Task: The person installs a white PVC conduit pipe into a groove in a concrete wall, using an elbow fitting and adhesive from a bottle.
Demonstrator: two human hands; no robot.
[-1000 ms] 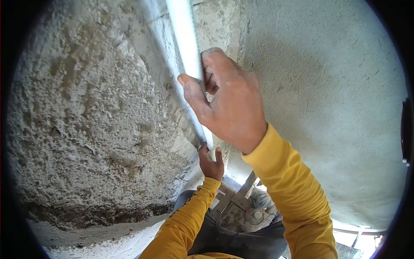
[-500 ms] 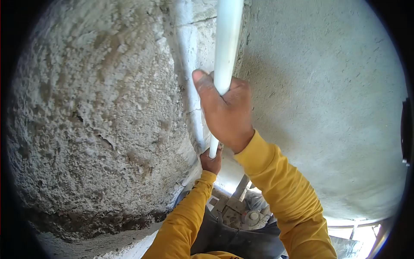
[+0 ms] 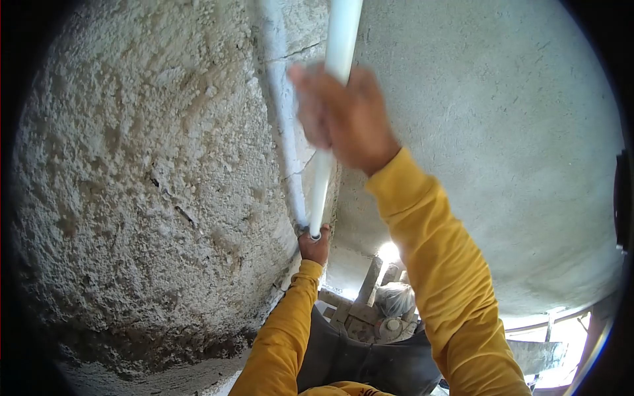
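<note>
A long white plastic pipe (image 3: 319,195) runs from the top of the view down to my left hand. My left hand (image 3: 313,249) is closed round its lower part, where a round rim shows at the grip. Higher up, my right hand (image 3: 350,119) is at the pipe, smeared by motion, with its fingers curled round it and the thumb side to the left. Yellow sleeves cover both forearms. Behind the pipe is a narrow recessed strip of wall (image 3: 300,92) with a pale vertical band. What lies inside each grip is hidden.
A rough, pitted wall (image 3: 158,171) stands close on the left. To the right is a smoother grey plastered wall (image 3: 495,152). Below are wooden pieces (image 3: 370,280), a clear plastic bag (image 3: 394,299) and a round pale object (image 3: 391,326).
My right hand has moved up along the pipe, away from my left hand, and is now blurred. My left hand stays at the lower part. The view has shifted slightly.
</note>
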